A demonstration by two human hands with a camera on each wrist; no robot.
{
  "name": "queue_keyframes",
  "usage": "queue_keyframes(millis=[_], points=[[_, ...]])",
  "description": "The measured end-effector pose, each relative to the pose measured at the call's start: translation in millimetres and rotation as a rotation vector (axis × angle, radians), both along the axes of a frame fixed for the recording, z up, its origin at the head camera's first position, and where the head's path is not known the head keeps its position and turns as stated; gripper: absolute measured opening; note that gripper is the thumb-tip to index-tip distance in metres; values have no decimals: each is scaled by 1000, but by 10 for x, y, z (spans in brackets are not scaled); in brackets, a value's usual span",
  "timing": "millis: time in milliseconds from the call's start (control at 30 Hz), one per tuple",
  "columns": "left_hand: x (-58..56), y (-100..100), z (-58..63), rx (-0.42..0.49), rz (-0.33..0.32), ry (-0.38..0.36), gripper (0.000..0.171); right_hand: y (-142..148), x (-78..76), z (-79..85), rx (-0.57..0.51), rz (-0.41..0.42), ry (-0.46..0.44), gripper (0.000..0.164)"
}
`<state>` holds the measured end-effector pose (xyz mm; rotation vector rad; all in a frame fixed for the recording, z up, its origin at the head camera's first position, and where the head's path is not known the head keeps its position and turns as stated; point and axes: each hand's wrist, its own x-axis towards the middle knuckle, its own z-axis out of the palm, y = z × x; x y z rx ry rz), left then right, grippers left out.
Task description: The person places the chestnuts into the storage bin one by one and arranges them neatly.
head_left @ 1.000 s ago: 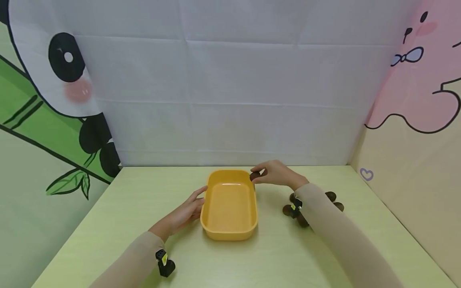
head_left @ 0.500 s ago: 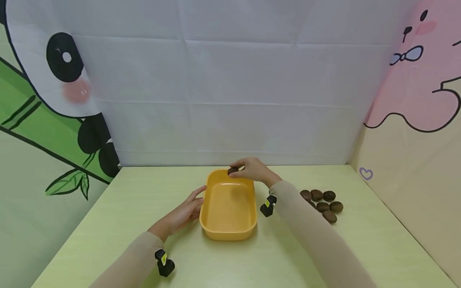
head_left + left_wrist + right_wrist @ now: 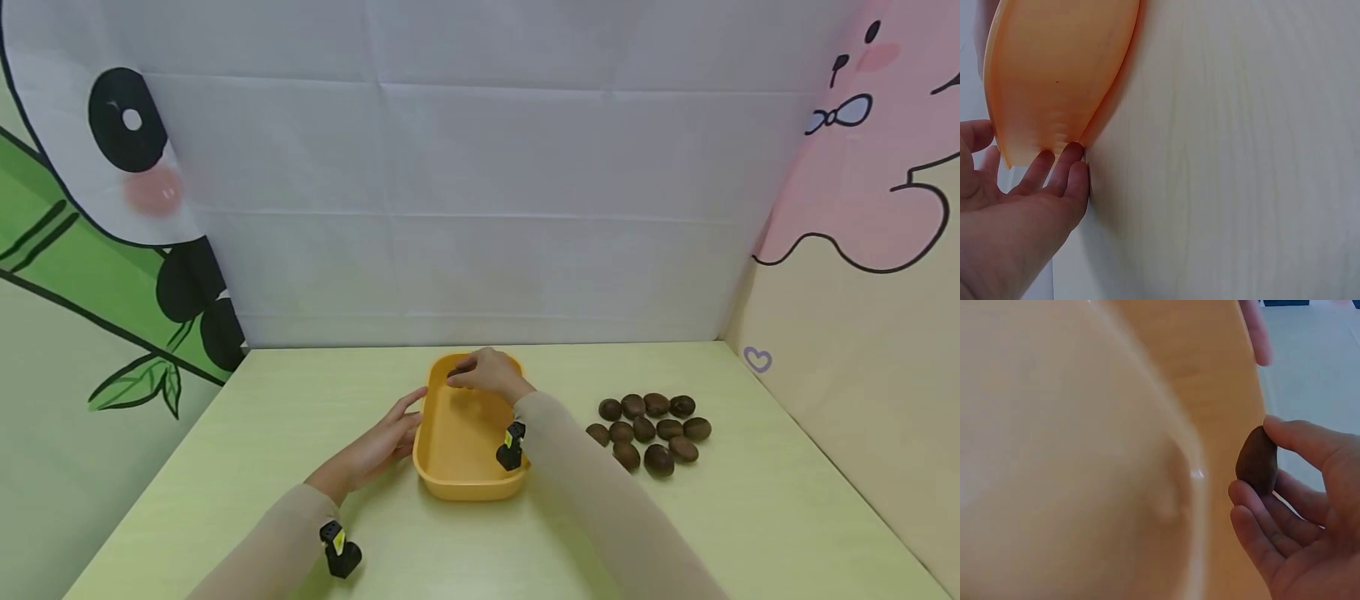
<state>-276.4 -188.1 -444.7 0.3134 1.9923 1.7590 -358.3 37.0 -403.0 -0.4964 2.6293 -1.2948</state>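
Observation:
A yellow rectangular tray [image 3: 472, 490] stands on the table in the head view. My left hand [image 3: 382, 446] rests at its left side; in the left wrist view the fingertips [image 3: 1072, 150] touch the outer wall, straight or slightly bent. Over the far end of the tray, my right hand [image 3: 491, 372] pinches a dark brown, stone-like oval [image 3: 1257, 461] between thumb and fingers. That oval is mostly hidden by the fingers in the head view, but the right wrist view shows it fully, held above the tray's inside.
Several similar brown ovals [image 3: 643, 430] lie grouped on the pale wooden table [image 3: 750, 517], right of the tray. The right forearm passes close to them. A white cloth backdrop [image 3: 480, 208] rises behind the table, with printed walls at both sides.
My right hand has moved left from outside the tray's right rim to over its far end, still pinching the brown oval. The grouped ovals have come into fuller view. My left hand stays put.

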Motion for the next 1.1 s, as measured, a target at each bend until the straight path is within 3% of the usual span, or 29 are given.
queue_keyframes(millis=[333, 600, 1100], points=[[29, -1, 4, 12, -23, 6, 58, -209, 50, -212, 53, -180, 52, 38], [19, -7, 1, 10, -16, 17, 57, -295, 29, -279, 45, -261, 66, 32], [16, -21, 5, 20, -37, 26, 57, -282, -3, -259, 83, -257, 46, 40]])
